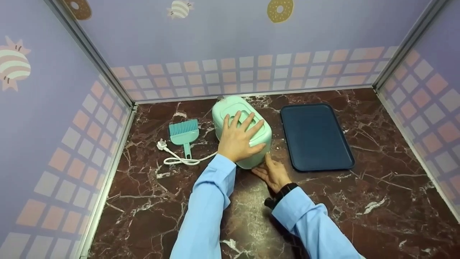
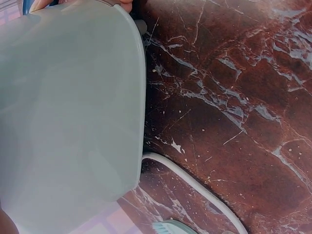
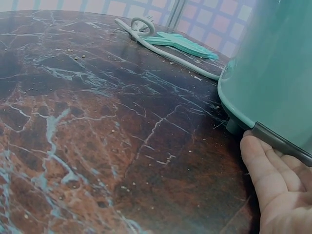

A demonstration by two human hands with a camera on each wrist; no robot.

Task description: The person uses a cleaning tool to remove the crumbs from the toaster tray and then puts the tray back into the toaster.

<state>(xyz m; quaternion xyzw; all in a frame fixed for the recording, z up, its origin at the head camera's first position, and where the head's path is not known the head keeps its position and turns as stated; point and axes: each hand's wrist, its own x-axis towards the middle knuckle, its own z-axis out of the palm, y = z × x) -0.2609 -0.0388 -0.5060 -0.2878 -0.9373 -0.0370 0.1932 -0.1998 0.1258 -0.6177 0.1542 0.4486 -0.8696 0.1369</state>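
A mint-green toaster [image 1: 266,138] with rounded corners stands on the dark marbled surface. My left hand [image 1: 237,142] rests on its top with fingers spread, partly covering the recessed middle. At the near end, my right hand [image 1: 275,174] touches the toaster low down, thumb up against the wall and fingers extended along the bottom. The right wrist view shows those fingertips [image 3: 251,144] at a dark strip [image 3: 280,141] along the lower edge. A white power cord [image 2: 200,187] runs out from the toaster's base on the left.
Left of the toaster lies a turquoise brush and dustpan set [image 1: 184,135], its handle by the cord and white plug [image 1: 162,144]. To the right is a dark blue tray [image 1: 316,140]. Small crumbs dot the marbled surface [image 3: 122,161]. Patterned walls [image 1: 230,43] enclose the back and sides.
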